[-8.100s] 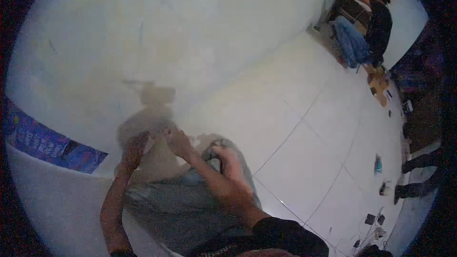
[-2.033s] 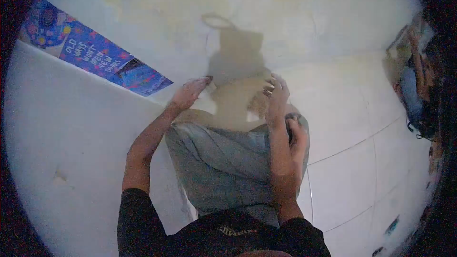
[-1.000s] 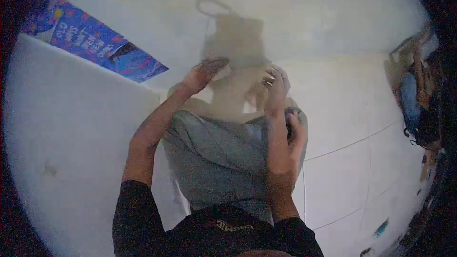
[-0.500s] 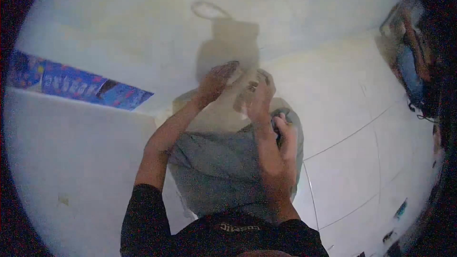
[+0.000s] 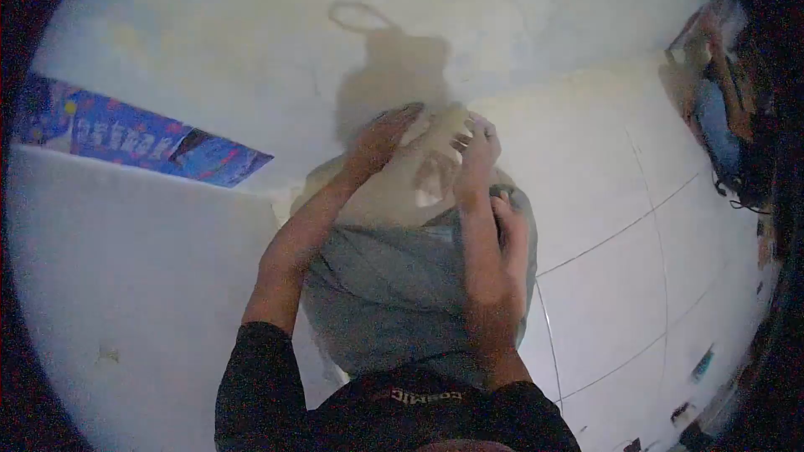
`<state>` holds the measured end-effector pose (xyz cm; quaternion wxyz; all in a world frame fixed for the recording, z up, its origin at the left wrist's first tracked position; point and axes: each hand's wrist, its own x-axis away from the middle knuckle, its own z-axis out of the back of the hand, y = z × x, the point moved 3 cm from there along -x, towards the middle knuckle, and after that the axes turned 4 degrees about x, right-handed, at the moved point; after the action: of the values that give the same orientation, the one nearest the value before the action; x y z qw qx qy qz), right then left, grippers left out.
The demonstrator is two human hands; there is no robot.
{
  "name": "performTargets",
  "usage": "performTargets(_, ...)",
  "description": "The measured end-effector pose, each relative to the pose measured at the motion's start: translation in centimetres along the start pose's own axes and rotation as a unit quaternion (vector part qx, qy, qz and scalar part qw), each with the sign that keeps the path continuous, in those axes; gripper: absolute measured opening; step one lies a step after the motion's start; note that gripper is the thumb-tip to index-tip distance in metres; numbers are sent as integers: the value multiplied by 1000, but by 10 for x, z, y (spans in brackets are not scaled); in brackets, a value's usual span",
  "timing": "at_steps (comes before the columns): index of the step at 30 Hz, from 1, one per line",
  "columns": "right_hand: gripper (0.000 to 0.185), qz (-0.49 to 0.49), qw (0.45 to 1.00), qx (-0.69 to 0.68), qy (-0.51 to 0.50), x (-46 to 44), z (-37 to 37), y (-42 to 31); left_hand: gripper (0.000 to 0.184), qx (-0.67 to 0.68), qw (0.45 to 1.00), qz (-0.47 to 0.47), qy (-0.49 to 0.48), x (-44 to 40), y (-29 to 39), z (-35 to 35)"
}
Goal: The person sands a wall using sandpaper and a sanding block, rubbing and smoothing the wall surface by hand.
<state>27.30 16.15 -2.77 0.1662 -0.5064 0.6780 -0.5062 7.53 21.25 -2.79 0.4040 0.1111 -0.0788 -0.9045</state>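
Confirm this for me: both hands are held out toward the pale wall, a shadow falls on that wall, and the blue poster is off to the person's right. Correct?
Not quite: the blue poster is off to the person's left, as the head view shows. The left hand and right hand are held out toward the pale wall, where a shadow falls.

Pale wall (image 5: 544, 17), white tiled floor (image 5: 595, 201)

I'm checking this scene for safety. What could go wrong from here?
A shadow lies on the wall just beyond the left hand and right hand, so small details there could be missed. If the left forearm swings outward, it might brush the blue strip.
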Motion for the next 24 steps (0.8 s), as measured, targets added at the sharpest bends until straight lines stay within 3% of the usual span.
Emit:
performTargets(3,23,5,999,42,31,-2,3,-5,64,-26,999,23,-21,60,-28,19)
performTargets(5,21,21,998,54,30,6,-4,-16,68,-46,998,-38,24,96,-38,40)
performTargets(6,20,-16,998,53,32,19,-1,-18,68,-52,998,-42,21,114,-43,41)
performTargets(8,19,-52,997,51,31,27,0,-22,70,-153,985,35,-67,135,-46,46)
performTargets(12,19,-35,997,69,8,24,0,-15,69,-68,992,89,-59,143,-34,65)
performTargets(15,19,-24,997,77,17,3,5,9,67,-97,994,39,-35,122,-42,45)
performTargets(17,20,6,992,124,38,-12,10,30,63,-27,999,24,-34,87,-28,32)
performTargets(20,21,-2,994,105,24,-2,3,13,61,-84,996,4,14,31,-8,-12)
performTargets(24,22,-25,996,82,-4,10,-4,-16,60,-20,999,9,43,-44,29,-35)
